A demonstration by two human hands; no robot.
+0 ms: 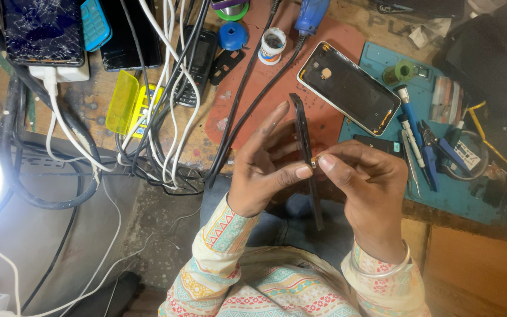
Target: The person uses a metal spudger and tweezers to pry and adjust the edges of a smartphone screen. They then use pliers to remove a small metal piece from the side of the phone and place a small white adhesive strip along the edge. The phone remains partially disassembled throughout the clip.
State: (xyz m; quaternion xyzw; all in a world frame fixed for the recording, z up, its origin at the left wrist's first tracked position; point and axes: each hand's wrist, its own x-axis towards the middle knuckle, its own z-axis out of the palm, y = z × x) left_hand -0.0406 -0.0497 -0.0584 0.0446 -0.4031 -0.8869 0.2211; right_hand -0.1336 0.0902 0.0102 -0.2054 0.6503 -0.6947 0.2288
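Black phone, held edge-on above the table: left hand fingers spread along its side, right hand fingers pinching the edge. Looks thin, light and crackable, so gripping the rims seems safest.

Dark phone held edge-on between left hand and right hand | small part pinched at its edge by right fingertips | phone back cover laid on red mat | screwdrivers seen on blue mat | cables bundled at left.
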